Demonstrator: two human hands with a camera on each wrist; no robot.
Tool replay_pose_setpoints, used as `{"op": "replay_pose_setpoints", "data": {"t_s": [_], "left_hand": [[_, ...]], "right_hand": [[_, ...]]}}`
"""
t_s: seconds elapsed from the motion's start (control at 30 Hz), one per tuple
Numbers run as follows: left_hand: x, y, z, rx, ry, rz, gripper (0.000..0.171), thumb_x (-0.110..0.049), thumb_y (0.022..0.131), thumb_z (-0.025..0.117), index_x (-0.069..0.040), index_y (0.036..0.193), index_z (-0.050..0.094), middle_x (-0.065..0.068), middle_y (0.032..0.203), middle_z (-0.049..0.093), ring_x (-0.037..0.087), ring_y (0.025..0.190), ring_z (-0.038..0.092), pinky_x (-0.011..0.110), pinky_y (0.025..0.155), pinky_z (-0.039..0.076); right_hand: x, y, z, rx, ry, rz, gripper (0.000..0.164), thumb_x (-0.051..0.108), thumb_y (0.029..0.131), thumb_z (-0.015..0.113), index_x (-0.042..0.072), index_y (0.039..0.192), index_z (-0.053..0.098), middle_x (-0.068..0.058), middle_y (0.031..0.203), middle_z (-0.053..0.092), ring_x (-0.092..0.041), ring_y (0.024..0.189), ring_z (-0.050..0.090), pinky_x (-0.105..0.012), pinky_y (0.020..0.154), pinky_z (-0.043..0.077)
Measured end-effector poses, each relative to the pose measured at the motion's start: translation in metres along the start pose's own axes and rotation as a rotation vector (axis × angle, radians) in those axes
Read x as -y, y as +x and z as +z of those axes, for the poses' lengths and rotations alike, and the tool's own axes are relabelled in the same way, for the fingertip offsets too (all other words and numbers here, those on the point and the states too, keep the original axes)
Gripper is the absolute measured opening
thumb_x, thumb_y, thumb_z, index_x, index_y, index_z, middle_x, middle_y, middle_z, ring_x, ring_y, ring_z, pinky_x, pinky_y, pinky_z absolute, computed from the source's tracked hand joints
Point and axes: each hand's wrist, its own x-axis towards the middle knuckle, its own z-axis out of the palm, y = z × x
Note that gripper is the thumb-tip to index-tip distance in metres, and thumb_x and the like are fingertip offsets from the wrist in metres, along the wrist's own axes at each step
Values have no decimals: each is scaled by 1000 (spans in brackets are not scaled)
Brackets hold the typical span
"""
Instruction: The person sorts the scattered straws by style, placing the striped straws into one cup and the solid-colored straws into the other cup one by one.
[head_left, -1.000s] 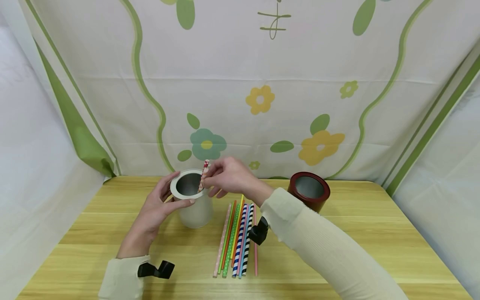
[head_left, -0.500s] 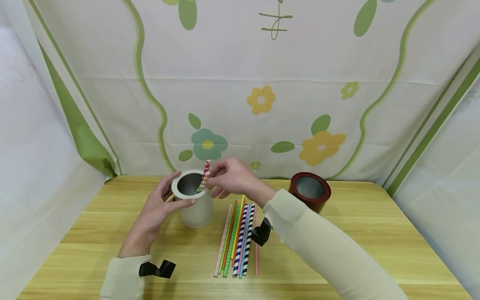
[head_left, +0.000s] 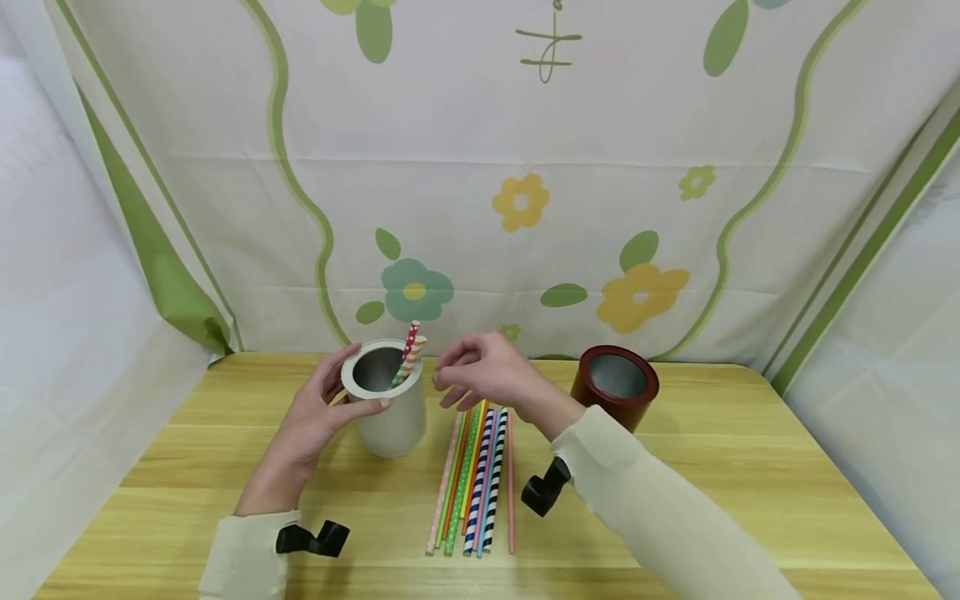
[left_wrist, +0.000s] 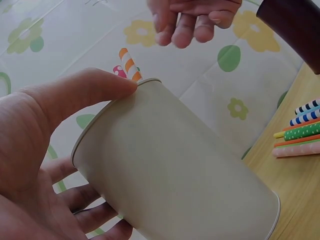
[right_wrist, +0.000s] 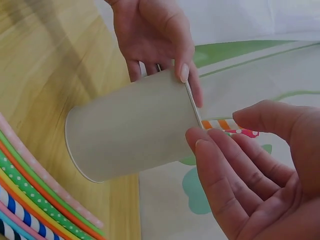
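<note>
My left hand (head_left: 309, 421) holds a cream-white can (head_left: 392, 427) at its upper part, the thumb along the near rim and the other fingers round the far left side. Two paper straws lean against the right side of the can's mouth: a red one with white dots (head_left: 412, 332) and an orange-and-white striped one (head_left: 412, 358). Just right of the can, my right hand (head_left: 491, 373) hovers with relaxed, slightly bent fingers and nothing between them. In the right wrist view its thumb and fingertips are apart, close to the striped straw (right_wrist: 217, 124).
Several coloured straws (head_left: 468, 492), plain, striped and dotted, lie side by side on the wooden table (head_left: 645, 533). A dark red can (head_left: 611, 407) stands upright at the right. Behind the table hangs a white cloth (head_left: 435, 125) with flower prints.
My right hand has let go of the striped straw and drawn back to the right. The straw now leans in the can beside the red dotted one. My left hand stays on the can.
</note>
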Motion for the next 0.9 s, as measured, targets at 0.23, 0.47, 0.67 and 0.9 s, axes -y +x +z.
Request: {"op": "replay_pose_setpoints", "data": {"t_s": [0.23, 0.47, 0.67, 0.9], "left_hand": [[2, -1, -2, 4, -7, -11, 101, -13, 90, 86, -25, 171, 28, 6, 177, 30, 33, 161, 28, 57, 126, 30], [0, 0, -2, 7, 2, -2, 100, -14, 91, 86, -25, 171, 28, 7, 177, 31, 34, 161, 30, 56, 125, 31], [0, 0, -2, 3, 4, 0, 100, -14, 91, 86, -24, 171, 28, 7, 177, 30, 34, 161, 29, 56, 125, 32], [1, 0, -2, 8, 4, 1, 99, -15, 91, 86, -27, 171, 29, 7, 177, 30, 34, 162, 28, 57, 125, 31]], "right_hand": [[-29, -10, -8, -38, 63, 8, 18, 17, 101, 74, 5, 114, 73, -14, 106, 82, -23, 82, 80, -35, 69, 65], [-66, -19, -11, -107, 34, 33, 20, 18, 98, 77, 4, 112, 74, -13, 98, 81, -25, 78, 78, -34, 65, 64], [-92, -20, -8, -161, 36, 86, 18, 16, 98, 76, 4, 111, 74, -19, 98, 79, -20, 72, 74, -30, 62, 60], [-113, -24, -4, -182, 87, 134, 20, 14, 98, 76, 1, 113, 71, -17, 97, 77, -18, 71, 72, -28, 61, 60]]}}
